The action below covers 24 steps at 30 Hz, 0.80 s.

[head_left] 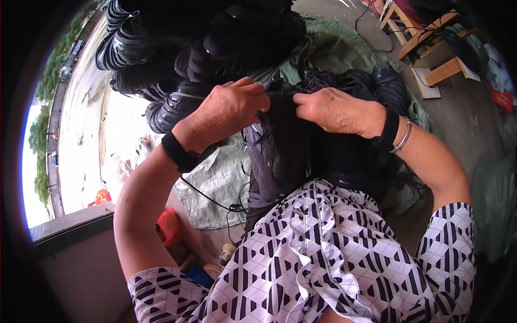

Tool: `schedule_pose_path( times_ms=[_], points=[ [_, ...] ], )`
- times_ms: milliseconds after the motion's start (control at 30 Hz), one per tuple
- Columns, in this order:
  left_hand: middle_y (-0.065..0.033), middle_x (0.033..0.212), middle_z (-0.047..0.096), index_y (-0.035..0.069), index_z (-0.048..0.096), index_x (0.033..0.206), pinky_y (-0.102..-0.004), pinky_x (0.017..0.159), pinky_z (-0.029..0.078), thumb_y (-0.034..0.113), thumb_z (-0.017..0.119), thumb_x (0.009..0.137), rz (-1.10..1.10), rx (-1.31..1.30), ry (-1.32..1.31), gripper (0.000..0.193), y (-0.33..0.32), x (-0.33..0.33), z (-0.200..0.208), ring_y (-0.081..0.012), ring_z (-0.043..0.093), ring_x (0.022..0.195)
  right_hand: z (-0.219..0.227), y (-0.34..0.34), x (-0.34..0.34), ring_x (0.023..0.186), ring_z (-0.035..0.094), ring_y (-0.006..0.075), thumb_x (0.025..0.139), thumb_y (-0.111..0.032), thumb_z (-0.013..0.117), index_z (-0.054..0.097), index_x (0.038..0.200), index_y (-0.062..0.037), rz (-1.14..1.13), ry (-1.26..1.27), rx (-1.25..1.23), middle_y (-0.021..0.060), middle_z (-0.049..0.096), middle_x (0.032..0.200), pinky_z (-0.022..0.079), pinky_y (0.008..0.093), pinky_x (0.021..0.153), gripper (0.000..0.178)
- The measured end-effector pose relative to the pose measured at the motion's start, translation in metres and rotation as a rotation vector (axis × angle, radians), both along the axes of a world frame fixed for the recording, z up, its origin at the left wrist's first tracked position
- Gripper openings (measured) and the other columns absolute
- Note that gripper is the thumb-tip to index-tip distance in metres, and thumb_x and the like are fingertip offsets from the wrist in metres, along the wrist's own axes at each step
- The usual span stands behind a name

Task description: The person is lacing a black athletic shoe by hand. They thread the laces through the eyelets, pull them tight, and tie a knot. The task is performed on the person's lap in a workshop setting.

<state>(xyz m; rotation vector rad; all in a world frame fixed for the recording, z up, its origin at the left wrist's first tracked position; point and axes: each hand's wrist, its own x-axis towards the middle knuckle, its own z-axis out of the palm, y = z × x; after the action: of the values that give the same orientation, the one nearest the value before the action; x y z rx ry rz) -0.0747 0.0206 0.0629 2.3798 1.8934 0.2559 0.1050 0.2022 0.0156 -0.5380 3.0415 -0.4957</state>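
Note:
A dark grey and black shoe upper point(264, 156) with mesh patches and laces lies across my lap, its far end between my two hands. My left hand point(229, 110) is closed at the upper's left edge, its thumb and fingertips pinched against the dark material. On the other side my right hand point(339, 112) is closed too, thumb and forefinger pressed together just over the dark material. Whatever thin piece the right fingertips hold is lost against the black. More black material point(344, 151) lies under my right wrist.
A large heap of black shoe uppers point(237, 43) rises ahead, with more uppers point(390, 89) beyond my right hand. Green woven sheeting point(344, 46) covers the floor there. A wooden stool point(431, 46) with cords stands at far right. A red object point(170, 227) lies at lower left.

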Motion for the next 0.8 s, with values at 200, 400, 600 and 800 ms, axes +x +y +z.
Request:
schedule_pose_path(
  times_ms=[200, 400, 600, 800],
  points=[
    [-0.0031, 0.083, 0.055, 0.009, 0.063, 0.078, -0.0353, 0.071, 0.052, 0.017, 0.075, 0.073, 0.013, -0.228, 0.005, 0.016, 0.010, 0.009, 0.002, -0.0235, 0.058, 0.089, -0.004, 0.002, -0.012, 0.085, 0.062, 0.0374, 0.078, -0.011, 0.063, 0.065, 0.076, 0.0010, -0.153, -0.326, -0.221, 0.0163, 0.057, 0.091, 0.050, 0.0450, 0.077, 0.012],
    [0.0001, 0.089, 0.060, 0.005, 0.068, 0.090, -0.0251, 0.071, 0.047, 0.026, 0.067, 0.090, 0.461, -0.408, -0.879, 0.022, 0.012, 0.011, -0.022, -0.0091, 0.056, 0.085, -0.021, -0.011, -0.002, 0.080, 0.063, 0.0380, 0.080, -0.011, 0.061, 0.067, 0.076, 0.0011, -0.259, -0.082, -0.250, 0.0183, 0.063, 0.082, 0.051, 0.0430, 0.075, 0.013],
    [0.0046, 0.100, 0.062, 0.010, 0.070, 0.094, -0.0209, 0.072, 0.039, 0.033, 0.061, 0.095, 0.655, -0.177, -1.490, 0.025, -0.005, 0.008, -0.046, -0.0036, 0.052, 0.086, 0.009, 0.008, -0.022, 0.049, 0.056, 0.0078, 0.098, -0.026, 0.053, 0.059, 0.082, -0.0038, -0.444, -0.195, -1.163, 0.0036, 0.062, 0.072, 0.046, 0.0221, 0.046, 0.028],
    [-0.0084, 0.133, 0.055, 0.009, 0.072, 0.092, -0.0265, 0.081, 0.040, 0.029, 0.063, 0.093, 0.445, 0.079, -1.631, 0.021, -0.016, 0.016, -0.069, -0.0122, 0.050, 0.114, 0.006, -0.022, -0.025, 0.071, 0.064, 0.0093, 0.091, -0.022, 0.066, 0.059, 0.119, -0.0023, -0.290, -0.601, -1.372, 0.0047, 0.063, 0.089, 0.055, 0.0248, 0.058, 0.035]
  ],
)
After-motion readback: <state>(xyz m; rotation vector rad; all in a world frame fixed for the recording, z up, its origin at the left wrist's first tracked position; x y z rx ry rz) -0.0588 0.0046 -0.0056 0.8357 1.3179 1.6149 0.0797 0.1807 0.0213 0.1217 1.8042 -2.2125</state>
